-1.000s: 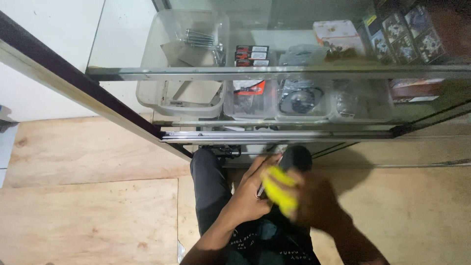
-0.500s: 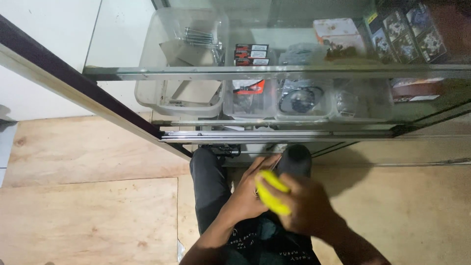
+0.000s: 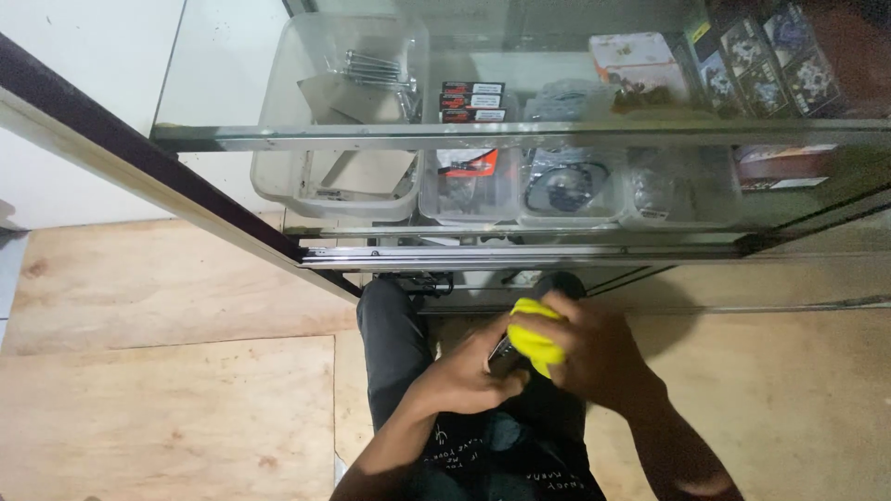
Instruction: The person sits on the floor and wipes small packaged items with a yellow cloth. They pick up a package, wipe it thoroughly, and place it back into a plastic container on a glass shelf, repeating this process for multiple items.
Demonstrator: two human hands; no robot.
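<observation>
left hand (image 3: 464, 376): low in the middle of the view, above the lap, fingers clenched around a small dark object (image 3: 502, 351), of which only an edge shows
right hand (image 3: 594, 357): just beside the left, fingers grasping a bunched yellow cloth (image 3: 534, 336)
yellow cloth: pressed against the dark object, between the two hands, in front of the cabinet's lower edge
dark object: mostly hidden by hand and cloth; kind not clear
legs: in dark trousers (image 3: 390, 343), pointing toward the cabinet
glass cabinet (image 3: 520, 134): straight ahead, metal-framed, filling the upper part of the view
clear tub (image 3: 325, 186): at the left inside the cabinet, with metal parts and bolts
small clear boxes (image 3: 566, 186): in a row to the right of the tub, holding dark rings and small parts
black and red packets (image 3: 471, 100): stacked behind the boxes
printed cartons (image 3: 761, 56): far right on the shelf
sliding track (image 3: 520, 255): metal, along the cabinet's bottom edge, just above the hands
wooden floor (image 3: 167, 399): pale plywood sheets, left and right of the legs
white wall (image 3: 74, 56): upper left
</observation>
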